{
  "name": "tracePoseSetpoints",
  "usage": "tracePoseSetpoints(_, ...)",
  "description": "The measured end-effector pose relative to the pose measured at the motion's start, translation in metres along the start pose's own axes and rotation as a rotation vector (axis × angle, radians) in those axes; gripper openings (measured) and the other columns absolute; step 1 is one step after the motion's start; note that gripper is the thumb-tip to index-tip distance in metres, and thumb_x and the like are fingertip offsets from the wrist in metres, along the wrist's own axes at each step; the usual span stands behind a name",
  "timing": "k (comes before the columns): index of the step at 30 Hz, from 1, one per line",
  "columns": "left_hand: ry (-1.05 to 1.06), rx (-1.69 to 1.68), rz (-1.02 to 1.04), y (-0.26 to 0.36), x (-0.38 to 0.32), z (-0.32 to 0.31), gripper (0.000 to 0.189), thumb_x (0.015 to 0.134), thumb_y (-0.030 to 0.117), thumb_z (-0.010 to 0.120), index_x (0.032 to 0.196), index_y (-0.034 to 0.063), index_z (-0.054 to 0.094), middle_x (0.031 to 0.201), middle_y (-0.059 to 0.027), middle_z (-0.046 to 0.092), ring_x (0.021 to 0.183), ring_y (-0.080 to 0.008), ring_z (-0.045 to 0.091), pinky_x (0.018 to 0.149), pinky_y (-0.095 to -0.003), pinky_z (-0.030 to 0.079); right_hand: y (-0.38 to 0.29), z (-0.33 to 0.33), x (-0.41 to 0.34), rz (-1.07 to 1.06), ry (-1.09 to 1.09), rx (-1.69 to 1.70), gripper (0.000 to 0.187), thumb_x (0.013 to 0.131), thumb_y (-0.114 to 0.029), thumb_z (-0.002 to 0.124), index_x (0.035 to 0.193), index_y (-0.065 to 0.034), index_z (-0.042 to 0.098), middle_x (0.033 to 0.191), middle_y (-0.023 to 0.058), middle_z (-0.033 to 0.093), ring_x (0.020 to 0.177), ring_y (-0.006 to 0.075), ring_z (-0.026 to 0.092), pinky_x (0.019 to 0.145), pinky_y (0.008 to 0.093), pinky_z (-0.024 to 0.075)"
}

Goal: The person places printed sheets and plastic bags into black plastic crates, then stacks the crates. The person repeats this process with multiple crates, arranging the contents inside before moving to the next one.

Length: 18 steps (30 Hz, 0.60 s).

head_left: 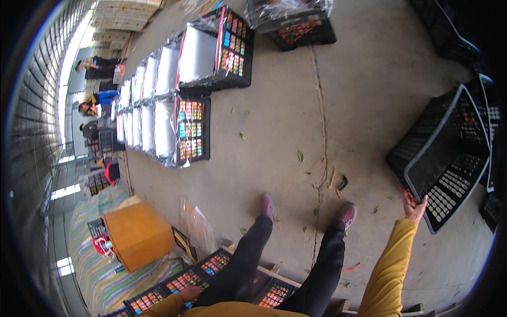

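At the right, my right hand (414, 208) grips the rim of an empty black plastic crate (422, 158) that lies tilted, its opening facing right. A bit of red string shows at the fingers. My left hand (191, 293) rests near my left thigh, over black crates (186, 279) with colourful contents at the bottom; whether it touches them I cannot tell. My sleeves are mustard yellow.
Rows of crates lined with clear plastic (194, 130) stand at upper left; another wrapped crate (301, 33) is at the top. More black crates (493, 119) lie far right. A wooden cabinet (138, 237) sits on striped fabric (85, 237). Several people (105, 99) are in the background.
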<state>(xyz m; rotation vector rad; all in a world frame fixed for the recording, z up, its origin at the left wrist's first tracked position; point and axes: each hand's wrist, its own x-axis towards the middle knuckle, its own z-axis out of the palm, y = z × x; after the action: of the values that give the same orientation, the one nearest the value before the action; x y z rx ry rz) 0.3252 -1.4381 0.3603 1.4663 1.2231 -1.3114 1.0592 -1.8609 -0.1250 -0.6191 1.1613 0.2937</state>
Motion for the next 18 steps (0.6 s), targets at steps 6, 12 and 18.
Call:
tracePoseSetpoints(6, 0.055, -0.621, -0.320, 0.015, 0.014, 0.042, 0.039, 0.096, 0.034, 0.051, 0.120, 0.0042, 0.058, 0.102, -0.0085, 0.066, 0.089, -0.0201, 0.065, 0.072, -0.0354, 0.054, 0.003, 0.022, 0.003, -0.099, -0.003, 0.016, 0.039, 0.079, -0.001, 0.044, 0.111, 0.0213, 0.045, 0.117, 0.0312, 0.054, 0.116, 0.0477, 0.048, 0.101, 0.0573, 0.0440)
tracePoseSetpoints(12, 0.121, -0.856, -0.355, -0.008, 0.040, 0.056, 0.032, 0.096, 0.025, 0.049, 0.120, 0.0081, 0.060, 0.100, -0.0057, 0.065, 0.086, -0.0160, 0.061, 0.071, -0.0316, 0.051, 0.200, 0.030, -0.119, -0.012, -0.050, -0.160, 0.035, 0.079, -0.007, 0.051, 0.111, 0.0058, 0.048, 0.111, 0.0239, 0.052, 0.102, 0.0383, 0.052, 0.091, 0.0534, 0.0513)
tracePoseSetpoints(18, 0.142, -1.076, -0.253, -0.061, 0.053, 0.066, 0.032, 0.097, 0.024, 0.047, 0.120, 0.0042, 0.059, 0.101, -0.0093, 0.065, 0.088, -0.0193, 0.062, 0.072, -0.0338, 0.053, 0.447, 0.000, -0.259, 0.124, -0.085, -0.395, 0.009, 0.076, -0.005, 0.057, 0.082, -0.0012, 0.052, 0.075, 0.0048, 0.048, 0.060, 0.0138, 0.043, 0.060, 0.0232, 0.0439)
